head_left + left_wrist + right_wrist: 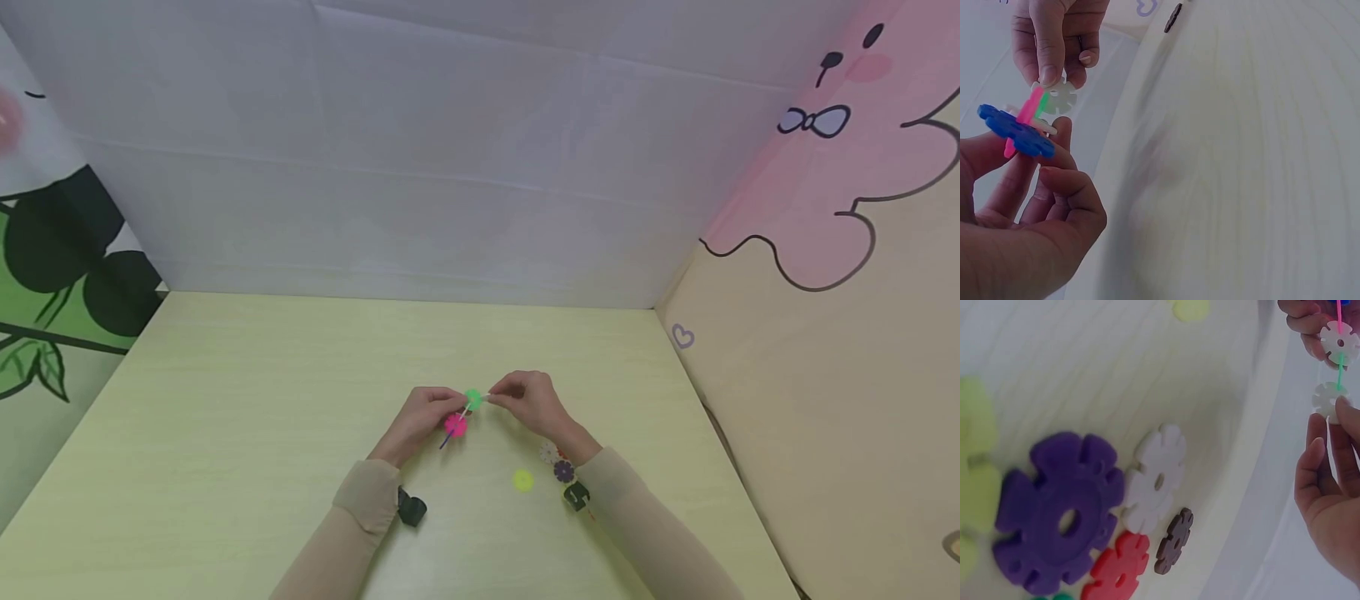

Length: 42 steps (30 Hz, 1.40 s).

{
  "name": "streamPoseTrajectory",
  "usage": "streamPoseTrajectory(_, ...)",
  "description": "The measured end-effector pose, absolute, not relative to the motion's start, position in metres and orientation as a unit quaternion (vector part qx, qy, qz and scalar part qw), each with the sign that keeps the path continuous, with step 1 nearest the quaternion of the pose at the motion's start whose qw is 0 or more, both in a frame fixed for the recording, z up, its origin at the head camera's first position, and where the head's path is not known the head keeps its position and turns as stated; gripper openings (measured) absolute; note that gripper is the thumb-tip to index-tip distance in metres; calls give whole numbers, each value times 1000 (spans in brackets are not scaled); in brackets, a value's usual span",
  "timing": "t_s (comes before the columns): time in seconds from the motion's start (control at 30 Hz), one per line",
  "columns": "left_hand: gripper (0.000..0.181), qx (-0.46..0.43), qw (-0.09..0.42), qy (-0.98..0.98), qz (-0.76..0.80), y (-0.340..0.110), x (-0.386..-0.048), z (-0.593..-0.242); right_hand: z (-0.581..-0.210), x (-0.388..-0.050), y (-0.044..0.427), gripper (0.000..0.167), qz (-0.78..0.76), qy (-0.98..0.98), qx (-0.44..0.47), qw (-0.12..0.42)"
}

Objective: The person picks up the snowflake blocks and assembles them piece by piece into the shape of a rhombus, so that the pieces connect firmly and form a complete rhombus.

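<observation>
Above the table (262, 358), my left hand (420, 421) holds a small chain of notched plastic snowflake discs. In it are a blue disc (1016, 130), a pink disc (456, 426), a white disc (1335, 342) and a green disc (473, 399), set crosswise to each other. Opposite it, my right hand (534, 404) pinches another white disc (1329, 401) between thumb and fingers. That disc's edge meets the green one; whether their slots are joined I cannot tell.
On the table near my right forearm lie a yellow disc (522, 480), a purple disc (1054, 512), a loose white disc (1157, 478), a red disc (1119, 569) and a brown disc (1174, 541). A pale cloth wall (412, 167) stands behind the table, with printed panels at both sides.
</observation>
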<state>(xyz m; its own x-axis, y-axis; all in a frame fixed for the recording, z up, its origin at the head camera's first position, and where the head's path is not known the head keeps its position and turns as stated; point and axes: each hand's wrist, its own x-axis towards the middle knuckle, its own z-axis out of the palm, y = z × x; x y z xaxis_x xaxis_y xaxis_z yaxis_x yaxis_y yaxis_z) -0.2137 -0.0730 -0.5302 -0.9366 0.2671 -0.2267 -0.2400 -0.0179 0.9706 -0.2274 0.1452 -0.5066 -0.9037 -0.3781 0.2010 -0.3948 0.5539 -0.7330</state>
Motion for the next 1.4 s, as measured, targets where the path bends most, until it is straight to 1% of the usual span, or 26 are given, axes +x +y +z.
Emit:
streamPoseTrajectory(0.33,18,7,168,691,703,-73,-213,-529,-511,-227,143,6,413,-871,262,50)
streamPoseTrajectory(0.63,17,-1,168,680,714,-73,-214,-530,-512,-229,143,8,404,-872,273,53)
streamPoseTrajectory(0.8,18,-3,160,681,715,-71,-215,-532,-512,-230,143,5,400,-870,281,64)
streamPoseTrajectory(1.0,18,-10,157,680,716,-70,-216,-533,-510,-229,143,5,398,-872,280,63)
streamPoseTrajectory(1.2,17,-18,159,677,718,-69,-216,-533,-510,-230,143,6,398,-871,281,58)
streamPoseTrajectory(1.4,16,-24,161,665,729,-69,-216,-532,-512,-231,142,11,399,-868,288,69)
